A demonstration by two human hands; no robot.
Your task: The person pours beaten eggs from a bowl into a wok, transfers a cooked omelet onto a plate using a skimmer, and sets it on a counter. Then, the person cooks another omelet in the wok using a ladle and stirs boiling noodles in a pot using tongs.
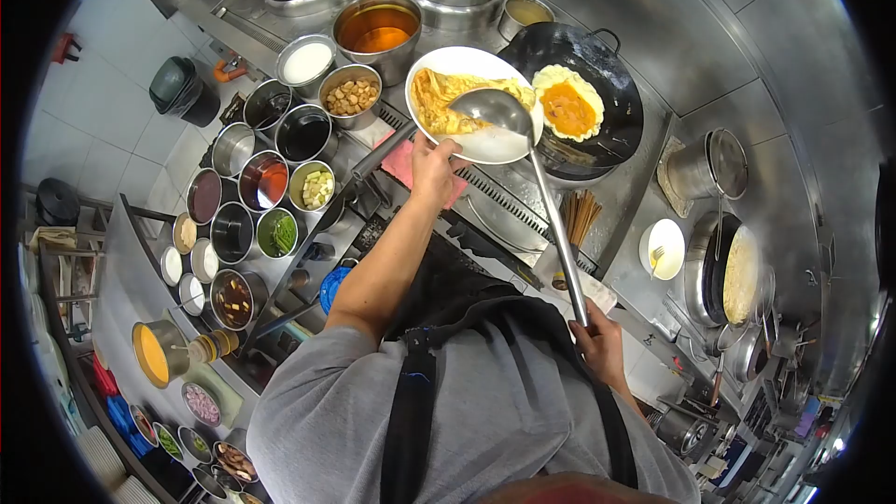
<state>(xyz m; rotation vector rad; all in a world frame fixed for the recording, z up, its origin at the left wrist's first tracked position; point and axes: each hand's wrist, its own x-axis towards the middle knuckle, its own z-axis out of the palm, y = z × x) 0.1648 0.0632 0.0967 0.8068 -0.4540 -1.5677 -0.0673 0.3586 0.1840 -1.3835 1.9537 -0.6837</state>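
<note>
My left hand (437,168) grips the near rim of a white plate (485,145) that bears folded yellow egg (439,98). In my right hand (599,341) is the handle end of a long metal ladle (554,215), held low at the right of my body. The ladle's bowl rests over the egg on the plate, its underside showing. Just right of the plate, a black wok (621,112) holds a round of frying egg (571,105) with a deeper orange middle.
Metal pots with sauces and chopped food (317,189) crowd the left counter. A pot of orange liquid (381,37) stands beyond the plate. Right of the stove are a bamboo brush (582,219), a white bowl (662,248) with a utensil and a large pan (740,275).
</note>
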